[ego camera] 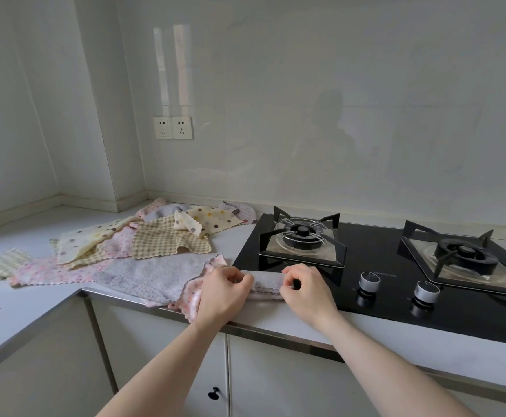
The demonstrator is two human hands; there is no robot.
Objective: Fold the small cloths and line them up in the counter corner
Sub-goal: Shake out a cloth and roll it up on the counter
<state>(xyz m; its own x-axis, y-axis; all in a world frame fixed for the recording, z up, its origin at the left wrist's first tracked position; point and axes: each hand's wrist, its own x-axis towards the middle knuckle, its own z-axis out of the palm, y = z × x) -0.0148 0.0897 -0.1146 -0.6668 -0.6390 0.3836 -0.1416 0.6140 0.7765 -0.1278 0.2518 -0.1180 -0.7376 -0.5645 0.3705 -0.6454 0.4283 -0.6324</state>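
- Left hand (222,288) and right hand (304,288): each pinches one end of a folded grey cloth (266,282) at the counter's (11,239) front edge, beside the hob (375,266).
- Loose cloth pile (143,245) left: about ten, overlapping; exact count unclear.
- Two burners, two knobs, two wall sockets (173,127).

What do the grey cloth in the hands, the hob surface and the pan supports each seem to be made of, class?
Grey cloth: soft, fuzzy fabric, likely microfibre; matte nap, scalloped edges, and it bunches where the left hand and right hand pinch it.
Hob surface: probably black glass; smooth, glossy, mirrors the knobs.
Pan supports: seemingly dark metal, perhaps cast iron; matte, rigid bars.
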